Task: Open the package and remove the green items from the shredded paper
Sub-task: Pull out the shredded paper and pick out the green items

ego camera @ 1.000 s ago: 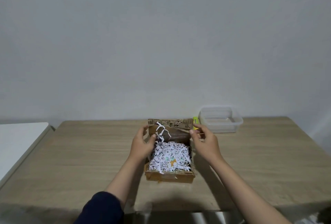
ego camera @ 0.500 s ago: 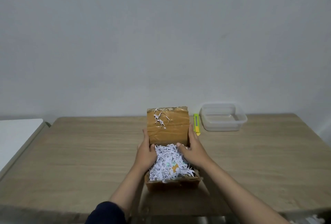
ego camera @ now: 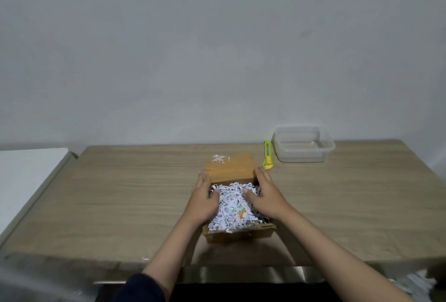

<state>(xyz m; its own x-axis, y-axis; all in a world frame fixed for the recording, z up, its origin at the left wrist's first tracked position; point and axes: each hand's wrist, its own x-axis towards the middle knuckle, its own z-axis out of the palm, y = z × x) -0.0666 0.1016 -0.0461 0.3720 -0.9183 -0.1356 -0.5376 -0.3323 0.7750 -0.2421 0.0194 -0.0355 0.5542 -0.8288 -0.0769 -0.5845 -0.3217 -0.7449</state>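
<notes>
Cardboard lid (ego camera: 229, 168) is now lying folded flat back, where a moment ago it was standing upright, so the package (ego camera: 239, 234) is sitting open on the surface (ego camera: 120, 200). Left hand (ego camera: 205, 199) and right hand (ego camera: 264, 196) are resting open-fingered, pressing into the shredded paper (ego camera: 231, 207); green items are not yet showing.

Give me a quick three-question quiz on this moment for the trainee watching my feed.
1. True or false: the box lid is folded back, away from the person.
2. What lies between the lid and the clear plastic container?
3. Where are the left hand and right hand? A) lifted above the table B) on the shredded paper at the box's sides C) holding the cutter

Key: 1 true; 2 the yellow-green utility knife; 3 B.
</notes>
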